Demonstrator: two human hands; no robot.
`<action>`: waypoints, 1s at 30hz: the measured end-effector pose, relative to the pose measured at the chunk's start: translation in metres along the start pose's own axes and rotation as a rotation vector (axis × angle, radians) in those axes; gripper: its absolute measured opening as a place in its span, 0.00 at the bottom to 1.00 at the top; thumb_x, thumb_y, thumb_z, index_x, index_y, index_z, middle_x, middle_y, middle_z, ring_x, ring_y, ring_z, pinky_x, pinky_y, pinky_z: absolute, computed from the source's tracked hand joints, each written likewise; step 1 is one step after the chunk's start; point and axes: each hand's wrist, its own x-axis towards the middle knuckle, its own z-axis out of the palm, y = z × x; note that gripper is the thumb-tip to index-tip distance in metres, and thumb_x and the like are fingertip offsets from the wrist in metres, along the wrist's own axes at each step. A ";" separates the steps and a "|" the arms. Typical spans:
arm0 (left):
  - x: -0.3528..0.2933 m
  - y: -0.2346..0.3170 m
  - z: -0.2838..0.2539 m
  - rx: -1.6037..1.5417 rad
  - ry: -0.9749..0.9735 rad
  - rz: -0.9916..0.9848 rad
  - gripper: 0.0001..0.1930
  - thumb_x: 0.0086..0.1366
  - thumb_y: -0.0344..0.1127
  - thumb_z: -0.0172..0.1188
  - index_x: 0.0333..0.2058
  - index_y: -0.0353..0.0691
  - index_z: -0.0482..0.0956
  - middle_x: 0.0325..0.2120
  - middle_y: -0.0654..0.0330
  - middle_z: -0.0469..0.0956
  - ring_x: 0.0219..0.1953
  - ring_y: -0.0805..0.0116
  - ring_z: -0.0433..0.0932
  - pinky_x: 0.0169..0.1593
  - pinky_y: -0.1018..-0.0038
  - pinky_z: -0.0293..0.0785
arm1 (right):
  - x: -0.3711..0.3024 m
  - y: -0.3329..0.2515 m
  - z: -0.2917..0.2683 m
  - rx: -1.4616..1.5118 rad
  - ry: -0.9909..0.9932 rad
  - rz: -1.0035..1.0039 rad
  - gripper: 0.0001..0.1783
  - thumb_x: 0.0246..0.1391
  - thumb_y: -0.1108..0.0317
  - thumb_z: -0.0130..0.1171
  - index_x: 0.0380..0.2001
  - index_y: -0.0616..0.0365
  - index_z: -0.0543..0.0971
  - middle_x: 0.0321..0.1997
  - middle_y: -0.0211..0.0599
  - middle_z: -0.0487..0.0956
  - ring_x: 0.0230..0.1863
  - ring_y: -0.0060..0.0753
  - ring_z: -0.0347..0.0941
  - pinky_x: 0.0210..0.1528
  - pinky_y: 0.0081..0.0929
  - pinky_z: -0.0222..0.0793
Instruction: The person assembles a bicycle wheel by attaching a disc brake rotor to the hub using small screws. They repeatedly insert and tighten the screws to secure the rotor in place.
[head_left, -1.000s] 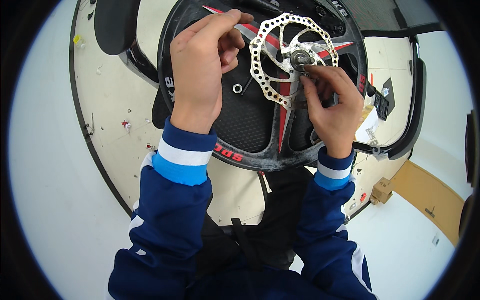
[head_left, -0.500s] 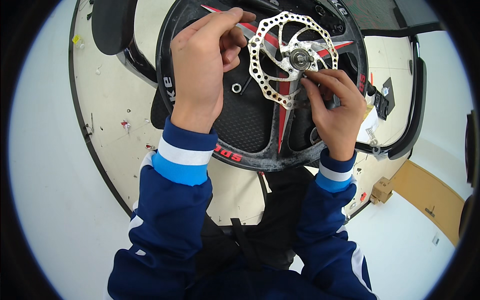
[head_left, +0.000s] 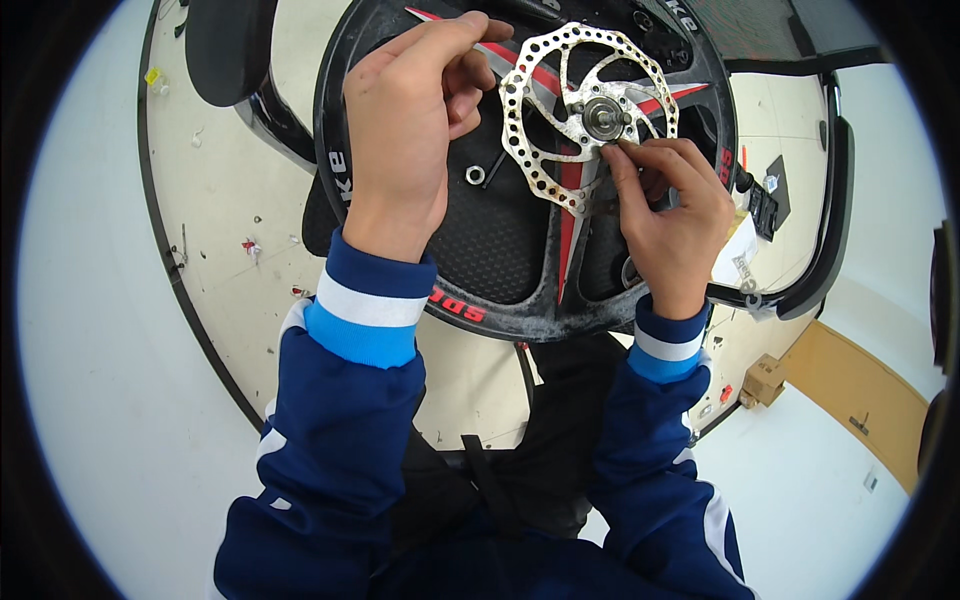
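A black wheel (head_left: 520, 316) with red and silver spokes lies flat before me. On its hub sits a perforated silver brake disc (head_left: 579, 131), with the axle (head_left: 603, 118) poking up through the centre. My right hand (head_left: 675, 205) is closed in a pinch at the disc's inner ring, just below the axle; whatever the fingertips hold is too small to make out. Left of the disc, my left hand (head_left: 405, 130) hovers over the wheel with fingers curled in, their contents hidden. Between the hands, a hex nut (head_left: 475, 175) lies beside a thin black rod (head_left: 493, 170).
The wheel rests on a black chair seat with a textured surface. A black armrest (head_left: 228, 50) rises at upper left, and another curved armrest (head_left: 825, 230) stands at right. Small scraps dot the pale floor, and a cardboard box (head_left: 765, 380) sits at lower right.
The disc and wheel have shifted very slightly to the right. My right fingertips have moved a touch at the disc's inner ring; the left hand keeps its curled pose.
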 end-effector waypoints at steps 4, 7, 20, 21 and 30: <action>0.000 0.000 -0.002 0.003 0.003 0.005 0.18 0.68 0.42 0.53 0.41 0.30 0.80 0.22 0.67 0.72 0.21 0.81 0.61 0.25 0.81 0.53 | 0.001 -0.003 0.002 -0.011 0.001 0.046 0.08 0.44 0.75 0.72 0.29 0.63 0.84 0.26 0.34 0.79 0.20 0.23 0.72 0.23 0.19 0.66; 0.000 0.000 -0.002 0.005 0.000 0.008 0.18 0.68 0.42 0.53 0.41 0.30 0.80 0.22 0.67 0.72 0.21 0.81 0.61 0.25 0.81 0.53 | 0.002 -0.002 0.002 0.011 -0.006 0.055 0.08 0.44 0.74 0.72 0.30 0.62 0.84 0.26 0.34 0.79 0.20 0.22 0.70 0.22 0.19 0.64; 0.000 -0.001 -0.002 0.024 0.014 0.000 0.17 0.68 0.42 0.53 0.41 0.31 0.81 0.22 0.67 0.72 0.21 0.81 0.60 0.25 0.81 0.53 | 0.000 0.000 0.000 0.027 -0.023 -0.010 0.07 0.45 0.77 0.70 0.30 0.63 0.84 0.25 0.35 0.79 0.20 0.23 0.70 0.22 0.19 0.64; 0.001 -0.001 -0.002 0.033 0.015 -0.003 0.17 0.68 0.42 0.53 0.41 0.31 0.81 0.22 0.67 0.72 0.21 0.81 0.60 0.25 0.81 0.53 | 0.000 0.001 0.001 0.029 -0.016 -0.010 0.07 0.44 0.76 0.70 0.29 0.63 0.83 0.25 0.35 0.79 0.19 0.23 0.70 0.22 0.19 0.64; 0.002 -0.001 -0.002 0.033 0.001 0.001 0.18 0.68 0.42 0.52 0.41 0.31 0.81 0.22 0.67 0.72 0.21 0.81 0.60 0.24 0.81 0.52 | 0.001 -0.003 -0.004 -0.020 -0.017 0.009 0.08 0.44 0.75 0.71 0.29 0.62 0.83 0.24 0.34 0.78 0.19 0.22 0.69 0.22 0.19 0.63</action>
